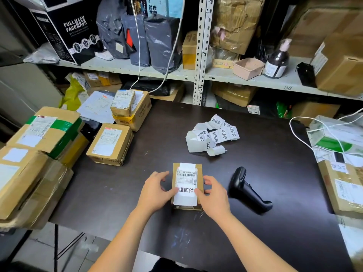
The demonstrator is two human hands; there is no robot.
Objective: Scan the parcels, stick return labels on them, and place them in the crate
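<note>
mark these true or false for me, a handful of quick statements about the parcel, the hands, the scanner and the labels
1. The left hand and the right hand both touch the small parcel. True.
2. The right hand holds the scanner. False: the scanner lies untouched on the table, to the right of the parcel.
3. A return label lies on the parcel's top face, with a thumb at each side. True.
4. The label strip lies nearer the person than the parcel. False: it lies beyond the parcel, toward the shelves.
</note>
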